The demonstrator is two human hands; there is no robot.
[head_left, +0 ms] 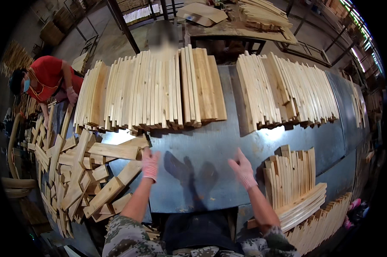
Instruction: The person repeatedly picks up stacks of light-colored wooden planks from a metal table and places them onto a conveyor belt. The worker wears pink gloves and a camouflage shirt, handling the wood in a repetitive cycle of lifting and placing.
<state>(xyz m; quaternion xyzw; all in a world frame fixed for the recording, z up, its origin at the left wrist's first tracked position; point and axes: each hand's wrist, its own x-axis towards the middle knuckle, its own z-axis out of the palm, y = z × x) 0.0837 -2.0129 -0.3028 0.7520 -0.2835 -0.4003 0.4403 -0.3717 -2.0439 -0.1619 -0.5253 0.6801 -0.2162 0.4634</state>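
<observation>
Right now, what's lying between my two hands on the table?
Nothing: in the head view, only bare grey metal table with the hands' shadows lies between the left hand and right hand.

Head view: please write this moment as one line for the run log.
left hand: open, at loose wood pile | right hand: open, empty, over metal table

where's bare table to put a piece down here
Bare metal table lies between the left hand and right hand, below the long slat row. Crowded: the loose block pile at left and the slat stack at right.
</observation>
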